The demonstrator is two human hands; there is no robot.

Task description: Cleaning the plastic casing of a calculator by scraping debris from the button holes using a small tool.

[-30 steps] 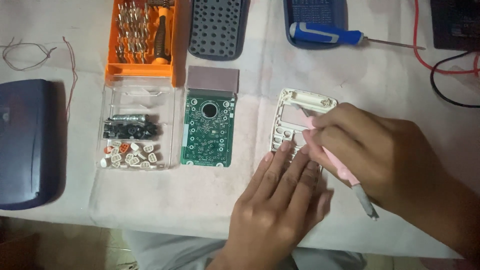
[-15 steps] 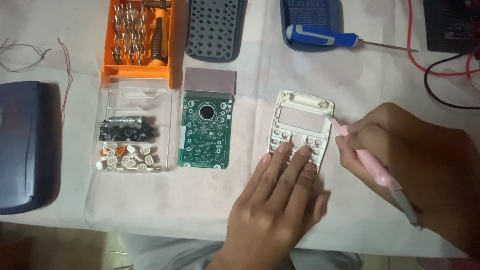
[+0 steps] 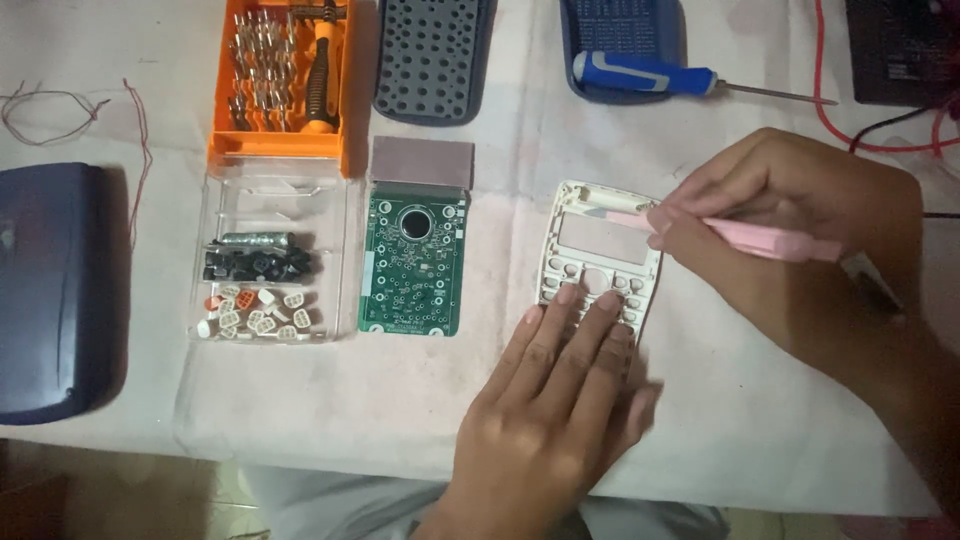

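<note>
A white calculator front shell (image 3: 588, 240) lies face down on the white cloth, its key holes showing. My left hand (image 3: 555, 400) rests flat with its fingertips pressing the shell's lower end. My right hand (image 3: 800, 250) grips a pink pen-shaped tool (image 3: 745, 236), whose tip touches the shell's upper edge beside the display window. Left of the shell lies a green circuit board (image 3: 412, 262) with a grey display panel (image 3: 422, 162) at its top.
A clear plastic tray (image 3: 270, 262) holds black parts and small white key caps. An orange bit set (image 3: 285, 80), a grey rubber keypad (image 3: 432, 55), a blue-handled screwdriver (image 3: 650, 75), a dark blue case (image 3: 48, 290) and red wires (image 3: 870, 140) surround the work.
My right hand has swung the pink tool from a steep slant at the shell's right side to nearly level, with its tip at the shell's top edge. My left hand has stayed on the shell.
</note>
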